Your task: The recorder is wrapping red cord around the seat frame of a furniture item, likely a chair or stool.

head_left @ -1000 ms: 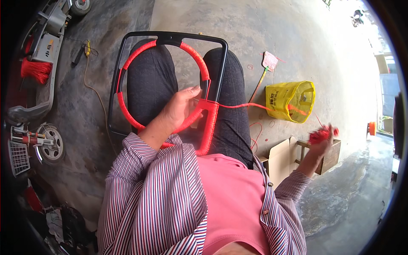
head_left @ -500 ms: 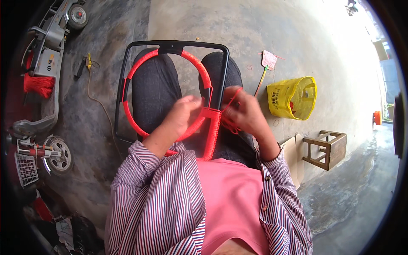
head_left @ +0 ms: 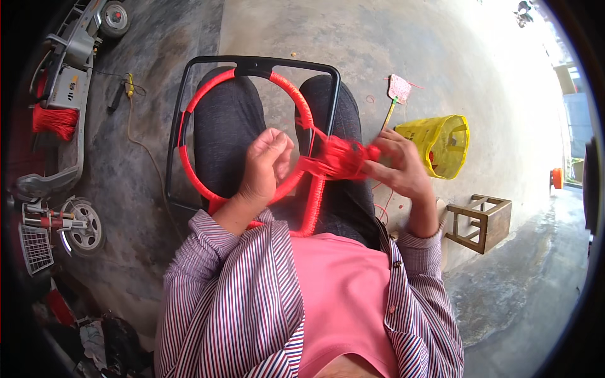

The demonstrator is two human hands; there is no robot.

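Observation:
Across my knees lies a black rectangular frame (head_left: 338, 104) with a ring (head_left: 201, 94) inside it, wrapped mostly in red cord. Black parts show at the ring's top and sides. A straight bar (head_left: 311, 211), bound in the same cord, runs from the ring toward my body. My left hand (head_left: 268, 160) is raised over the ring's opening, its fingers curled in loosely and nothing visible in them. On the right, my right hand (head_left: 403, 162) grips the end of a bundle of red cord (head_left: 345, 157). The bundle is blurred and stretches across the frame's right side to the ring.
A yellow bin (head_left: 435, 142) stands right of my knees, beside a pink fly swatter (head_left: 398, 88). Farther right is a wooden stool (head_left: 482, 223). At left are a scooter (head_left: 66, 94) carrying a red cord hank (head_left: 55, 123), and a cable (head_left: 140, 142) on the floor.
My right hand has moved right and swung the red cord bundle up across the frame's side. My left hand has come off the ring's right side, drawing slightly left.

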